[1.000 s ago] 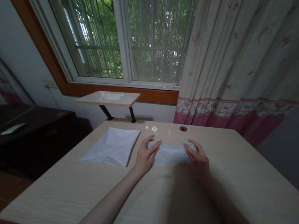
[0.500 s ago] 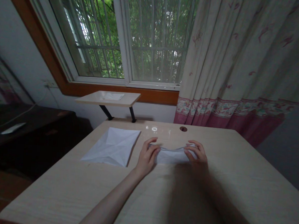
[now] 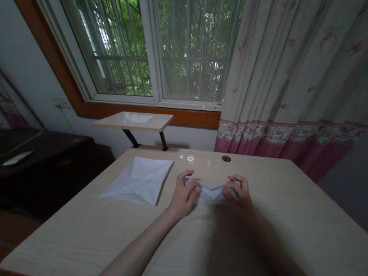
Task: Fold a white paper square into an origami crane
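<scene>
A folded sheet of white paper (image 3: 212, 195) is held between my two hands, just above or on the table; its upper edge dips into a V in the middle. My left hand (image 3: 184, 193) pinches the paper's left end between thumb and fingers. At the right end, my right hand (image 3: 239, 192) grips it the same way, index finger curled over the top. To the left lies a second, larger sheet of creased white paper (image 3: 138, 180), flat on the table and touched by neither hand.
The pale wooden table (image 3: 107, 238) has a round brown cable hole (image 3: 226, 158) near its back edge. A small raised shelf (image 3: 109, 122) on black legs carries another white paper piece (image 3: 138, 118). Behind are a barred window and a curtain (image 3: 260, 76). A dark side table (image 3: 60, 144) stands left.
Both hands have come slightly closer together. The paper's top edge, nearly straight before, now sinks into a deeper V at its middle. The flat sheet at left has stayed put.
</scene>
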Available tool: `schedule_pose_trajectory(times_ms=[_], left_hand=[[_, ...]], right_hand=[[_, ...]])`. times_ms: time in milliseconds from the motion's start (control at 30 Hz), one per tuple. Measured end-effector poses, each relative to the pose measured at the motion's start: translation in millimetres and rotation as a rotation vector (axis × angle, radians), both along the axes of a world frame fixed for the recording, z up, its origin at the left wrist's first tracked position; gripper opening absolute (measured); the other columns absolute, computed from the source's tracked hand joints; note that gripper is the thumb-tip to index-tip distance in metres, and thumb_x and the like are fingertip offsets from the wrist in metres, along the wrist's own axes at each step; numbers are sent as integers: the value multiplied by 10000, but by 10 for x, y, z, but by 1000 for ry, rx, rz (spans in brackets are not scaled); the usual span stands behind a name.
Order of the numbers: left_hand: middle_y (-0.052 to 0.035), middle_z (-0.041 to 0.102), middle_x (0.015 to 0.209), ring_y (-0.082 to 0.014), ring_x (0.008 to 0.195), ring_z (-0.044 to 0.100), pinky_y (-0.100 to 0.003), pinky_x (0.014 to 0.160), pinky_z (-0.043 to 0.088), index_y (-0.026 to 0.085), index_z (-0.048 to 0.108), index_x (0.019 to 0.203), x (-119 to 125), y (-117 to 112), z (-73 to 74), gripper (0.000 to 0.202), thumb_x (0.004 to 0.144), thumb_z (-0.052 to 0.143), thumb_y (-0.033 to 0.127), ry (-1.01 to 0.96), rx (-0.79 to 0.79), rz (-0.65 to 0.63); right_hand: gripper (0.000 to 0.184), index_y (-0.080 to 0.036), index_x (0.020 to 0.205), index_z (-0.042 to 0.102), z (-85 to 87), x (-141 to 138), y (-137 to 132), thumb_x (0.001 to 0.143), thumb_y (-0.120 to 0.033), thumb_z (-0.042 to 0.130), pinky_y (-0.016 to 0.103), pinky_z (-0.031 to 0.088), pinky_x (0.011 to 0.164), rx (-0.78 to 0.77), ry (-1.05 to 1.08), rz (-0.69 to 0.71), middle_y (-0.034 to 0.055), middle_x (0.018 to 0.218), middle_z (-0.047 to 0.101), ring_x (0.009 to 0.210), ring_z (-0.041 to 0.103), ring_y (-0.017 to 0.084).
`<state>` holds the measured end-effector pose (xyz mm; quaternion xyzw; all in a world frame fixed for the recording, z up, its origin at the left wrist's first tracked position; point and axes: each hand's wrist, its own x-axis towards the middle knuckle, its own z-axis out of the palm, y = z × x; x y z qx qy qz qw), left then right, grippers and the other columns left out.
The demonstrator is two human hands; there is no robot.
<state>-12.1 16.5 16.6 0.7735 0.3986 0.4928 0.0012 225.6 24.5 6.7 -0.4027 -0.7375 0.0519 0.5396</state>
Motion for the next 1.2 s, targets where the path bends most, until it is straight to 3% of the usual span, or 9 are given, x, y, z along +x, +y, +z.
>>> schedule_pose_trajectory(times_ms=[200, 433, 600, 867, 1033, 1200], left_hand=[[-124, 547, 1243, -247, 1115, 501, -399, 928, 461, 182, 620, 913, 5, -30, 70, 239, 985, 395, 218, 55, 82, -32], [-93, 693, 1056, -235, 953, 548, -411, 868, 461, 188, 630, 865, -10, -29, 100, 292, 990, 370, 230, 100, 124, -20], [-101, 710, 966, -222, 910, 571, -401, 829, 477, 162, 661, 959, -9, -24, 96, 306, 996, 362, 212, 74, 149, -13], [-95, 701, 1016, -216, 936, 571, -378, 849, 487, 166, 677, 1074, 32, -27, 120, 241, 981, 455, 172, 82, 105, 9], [-103, 682, 1058, -238, 931, 560, -401, 836, 474, 185, 661, 1165, 56, -37, 147, 277, 981, 457, 220, 193, 59, 115], [-100, 653, 1042, -252, 932, 544, -419, 838, 452, 191, 677, 1042, 80, -50, 169, 243, 969, 450, 233, 219, 29, 147]], right_hand=[[219, -230, 1042, 665, 25, -12, -74, 962, -348, 499, 440, 506, 950, -4, -114, 10, 125, 1217, 500, 1107, 556, 268], [242, -225, 1002, 657, 14, -17, -62, 979, -376, 470, 443, 507, 948, 0, -87, -36, 125, 1211, 521, 1119, 562, 266], [273, -227, 1009, 659, -7, -7, -32, 975, -416, 466, 445, 505, 936, -14, -28, -62, 109, 1137, 559, 1075, 577, 261], [281, -242, 1145, 647, 21, 10, -55, 969, -385, 481, 434, 519, 909, -10, -65, -48, 100, 1109, 571, 1032, 589, 255], [282, -237, 1187, 621, 20, -6, -75, 956, -343, 499, 441, 513, 925, 27, -113, -20, 110, 1152, 565, 1074, 581, 264], [192, -228, 1080, 617, 33, -30, -99, 952, -293, 490, 446, 515, 913, 69, -100, -19, 113, 1143, 556, 1069, 581, 262]])
